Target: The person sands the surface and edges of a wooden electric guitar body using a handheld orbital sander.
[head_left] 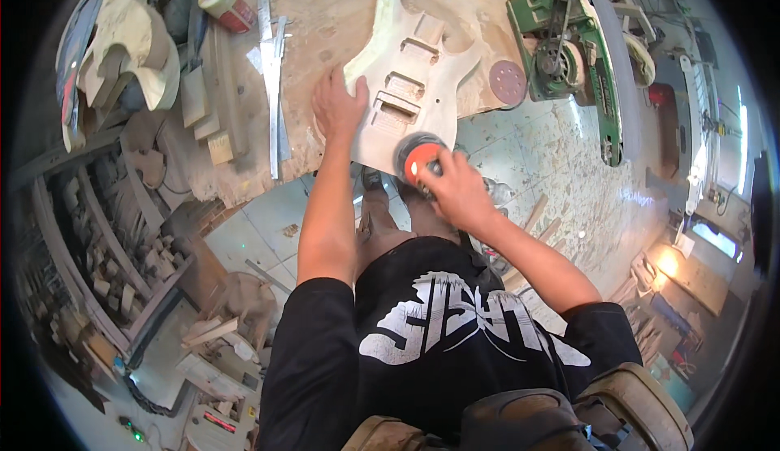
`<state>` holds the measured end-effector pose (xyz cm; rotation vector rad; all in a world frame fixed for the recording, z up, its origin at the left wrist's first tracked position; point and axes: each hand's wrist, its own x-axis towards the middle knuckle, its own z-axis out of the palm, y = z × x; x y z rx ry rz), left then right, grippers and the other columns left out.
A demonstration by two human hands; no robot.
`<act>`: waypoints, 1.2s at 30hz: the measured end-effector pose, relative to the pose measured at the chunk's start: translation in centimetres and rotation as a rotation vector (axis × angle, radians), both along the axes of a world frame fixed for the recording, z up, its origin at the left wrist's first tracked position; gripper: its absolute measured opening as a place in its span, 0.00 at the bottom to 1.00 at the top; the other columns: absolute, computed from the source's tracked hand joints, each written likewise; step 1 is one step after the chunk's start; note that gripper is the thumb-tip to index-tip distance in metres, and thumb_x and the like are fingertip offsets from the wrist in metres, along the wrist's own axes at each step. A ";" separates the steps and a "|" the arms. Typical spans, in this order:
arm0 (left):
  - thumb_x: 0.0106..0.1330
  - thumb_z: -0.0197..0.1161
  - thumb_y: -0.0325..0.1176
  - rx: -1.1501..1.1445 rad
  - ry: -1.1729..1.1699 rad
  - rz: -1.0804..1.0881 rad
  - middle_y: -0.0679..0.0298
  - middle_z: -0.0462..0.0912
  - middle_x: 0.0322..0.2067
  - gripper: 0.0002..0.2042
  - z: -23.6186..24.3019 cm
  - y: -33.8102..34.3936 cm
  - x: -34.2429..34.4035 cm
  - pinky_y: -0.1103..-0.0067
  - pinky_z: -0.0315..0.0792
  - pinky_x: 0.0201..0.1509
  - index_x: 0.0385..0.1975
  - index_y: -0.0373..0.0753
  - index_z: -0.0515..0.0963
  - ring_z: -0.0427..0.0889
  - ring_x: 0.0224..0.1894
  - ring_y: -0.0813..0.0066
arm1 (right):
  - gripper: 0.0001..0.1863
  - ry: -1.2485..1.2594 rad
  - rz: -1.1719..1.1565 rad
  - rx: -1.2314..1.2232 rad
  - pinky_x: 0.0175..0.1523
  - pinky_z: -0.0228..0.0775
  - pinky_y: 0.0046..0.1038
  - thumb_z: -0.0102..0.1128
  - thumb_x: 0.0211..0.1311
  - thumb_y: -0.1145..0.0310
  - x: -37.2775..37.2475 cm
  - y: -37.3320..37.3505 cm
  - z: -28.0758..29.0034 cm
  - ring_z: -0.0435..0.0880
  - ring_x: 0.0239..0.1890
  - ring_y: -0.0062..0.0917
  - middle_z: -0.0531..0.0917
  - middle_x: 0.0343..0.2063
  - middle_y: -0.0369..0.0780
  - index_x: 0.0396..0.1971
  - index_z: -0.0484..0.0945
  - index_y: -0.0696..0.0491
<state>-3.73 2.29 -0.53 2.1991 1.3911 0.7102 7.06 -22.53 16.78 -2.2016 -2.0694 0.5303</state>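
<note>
A pale, unpainted electric guitar body (422, 69) lies on the wooden workbench, its lower end reaching past the near edge. Routed cavities and small holes show in its face. My left hand (340, 103) grips its left edge, the thumb toward the wood and the fingers along the side. In my right hand (457, 187) is an orange and black power sander (419, 157), pressed to the body's near right corner. My fingers wrap round the sander's top. The sander's underside is hidden.
A green belt sander (561, 53) stands at the bench's right, beside a brown sanding disc (508, 82). Metal rulers (268, 69), a glue bottle (226, 6) and wood blocks (195, 97) lie left. More guitar bodies (130, 41) stand far left. Wood scraps (122, 276) fill a lower rack.
</note>
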 end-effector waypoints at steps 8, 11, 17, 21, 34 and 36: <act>0.59 0.75 0.62 -0.015 0.072 -0.019 0.48 0.83 0.60 0.41 1.4 -0.1 0.3 0.55 0.70 0.69 0.65 0.36 0.78 0.78 0.64 0.46 | 0.36 0.039 -0.394 0.108 0.51 0.81 0.49 0.82 0.52 0.67 7.8 3.3 -0.3 0.83 0.48 0.55 0.75 0.52 0.51 0.62 0.74 0.44; 0.56 0.76 0.66 -0.013 0.089 -0.040 0.48 0.82 0.62 0.45 1.4 -0.1 0.5 0.56 0.69 0.71 0.66 0.36 0.77 0.77 0.66 0.47 | 0.36 0.050 -0.448 0.091 0.50 0.81 0.53 0.80 0.53 0.67 11.0 4.2 -0.1 0.84 0.46 0.55 0.75 0.51 0.51 0.62 0.73 0.44; 0.55 0.76 0.67 -0.052 0.101 -0.031 0.49 0.81 0.64 0.47 1.5 0.1 0.0 0.55 0.67 0.72 0.68 0.37 0.77 0.76 0.68 0.47 | 0.38 0.047 -0.440 -0.003 0.51 0.81 0.49 0.83 0.51 0.64 7.7 -1.2 -0.2 0.84 0.49 0.55 0.75 0.52 0.50 0.63 0.74 0.45; 0.55 0.76 0.68 -0.045 0.105 -0.030 0.49 0.82 0.63 0.47 1.6 -0.1 0.1 0.55 0.67 0.72 0.67 0.37 0.77 0.76 0.67 0.47 | 0.38 0.023 -0.452 -0.107 0.49 0.82 0.49 0.82 0.52 0.64 4.2 -4.1 0.5 0.83 0.52 0.53 0.75 0.52 0.49 0.64 0.73 0.43; 0.56 0.75 0.68 -0.071 0.112 -0.029 0.50 0.83 0.62 0.46 1.8 0.0 0.2 0.56 0.67 0.71 0.68 0.39 0.77 0.76 0.66 0.47 | 0.37 0.002 -0.502 -0.138 0.49 0.83 0.49 0.81 0.54 0.65 4.2 -4.4 0.8 0.84 0.53 0.51 0.75 0.52 0.49 0.64 0.74 0.45; 0.56 0.75 0.68 -0.078 0.110 -0.026 0.50 0.83 0.62 0.46 1.7 -0.2 0.2 0.56 0.67 0.71 0.68 0.39 0.77 0.76 0.66 0.47 | 0.37 0.013 -0.522 -0.110 0.49 0.83 0.49 0.81 0.54 0.65 4.4 -4.7 0.5 0.83 0.53 0.51 0.75 0.52 0.49 0.64 0.74 0.45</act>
